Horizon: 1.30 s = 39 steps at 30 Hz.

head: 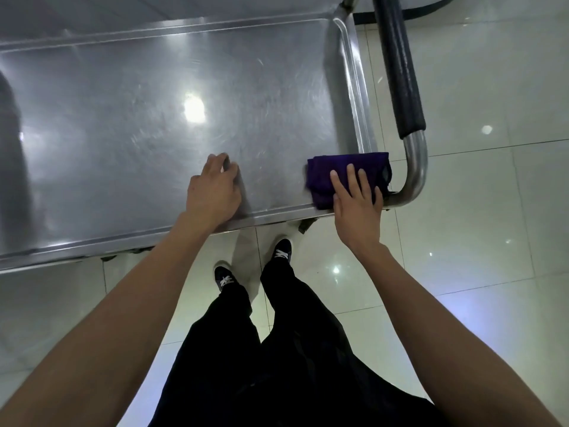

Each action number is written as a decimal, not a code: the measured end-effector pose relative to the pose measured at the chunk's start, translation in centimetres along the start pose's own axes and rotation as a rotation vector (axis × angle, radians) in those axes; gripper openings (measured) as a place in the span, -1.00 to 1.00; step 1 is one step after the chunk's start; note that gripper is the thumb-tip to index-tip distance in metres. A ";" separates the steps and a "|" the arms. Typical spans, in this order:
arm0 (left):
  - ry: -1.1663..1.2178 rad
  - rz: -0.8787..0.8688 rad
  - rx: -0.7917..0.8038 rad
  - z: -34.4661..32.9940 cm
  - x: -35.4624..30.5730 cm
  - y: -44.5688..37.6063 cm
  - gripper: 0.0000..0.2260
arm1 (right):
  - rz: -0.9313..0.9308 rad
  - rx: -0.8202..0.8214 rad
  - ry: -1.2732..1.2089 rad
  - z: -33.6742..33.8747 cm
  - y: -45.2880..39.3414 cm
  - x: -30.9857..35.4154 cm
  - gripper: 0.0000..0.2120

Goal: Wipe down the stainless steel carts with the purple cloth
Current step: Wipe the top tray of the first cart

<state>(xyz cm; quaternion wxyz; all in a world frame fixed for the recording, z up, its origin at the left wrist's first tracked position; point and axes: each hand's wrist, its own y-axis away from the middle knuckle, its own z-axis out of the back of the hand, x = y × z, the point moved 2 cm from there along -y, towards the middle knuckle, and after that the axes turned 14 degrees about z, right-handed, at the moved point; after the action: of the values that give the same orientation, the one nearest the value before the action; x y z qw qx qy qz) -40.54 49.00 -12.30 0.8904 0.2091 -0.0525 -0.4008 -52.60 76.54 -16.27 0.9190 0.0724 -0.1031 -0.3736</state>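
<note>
A stainless steel cart point(154, 97) fills the upper left, its flat top shelf scratched and shiny with a raised rim. A folded purple cloth point(326, 174) lies on the shelf's near right corner. My right hand point(357, 201) presses flat on the cloth with straight fingers. My left hand point(212, 192) rests on the shelf near the front rim, left of the cloth, fingers loosely bent and holding nothing.
The cart's push handle point(400, 72), a steel tube with a black foam sleeve, curves round the right end. Glossy pale floor tiles point(492, 211) spread to the right and below. My legs and dark shoes point(283, 251) stand just under the cart's front edge.
</note>
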 end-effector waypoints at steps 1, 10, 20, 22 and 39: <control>-0.003 -0.013 0.001 0.0 0.3 0.0 -0.60 | -0.002 0.002 0.006 -0.2 0.4 0.4 -0.51; 0.148 0.026 -0.096 -0.6 5.9 2.9 -0.70 | -0.020 0.011 0.021 -0.8 0.8 4.9 -0.51; 0.173 0.051 0.030 -2.5 11.5 6.2 -0.71 | 0.174 0.026 0.017 -3.1 -0.3 18.3 -0.44; 0.144 -0.004 0.049 -2.9 12.3 6.5 -0.66 | 0.242 0.052 0.020 -3.6 -0.6 21.3 -0.40; 0.044 -0.023 0.040 -3.6 12.1 7.4 -0.61 | 0.037 -0.008 -0.001 -2.5 1.8 18.9 -0.48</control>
<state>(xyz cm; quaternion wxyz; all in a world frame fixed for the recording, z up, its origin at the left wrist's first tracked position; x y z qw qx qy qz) -26.35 45.70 -13.42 0.8824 0.2362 -0.0382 -0.4052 -37.59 64.69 -15.81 0.9259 0.0668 -0.1035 -0.3570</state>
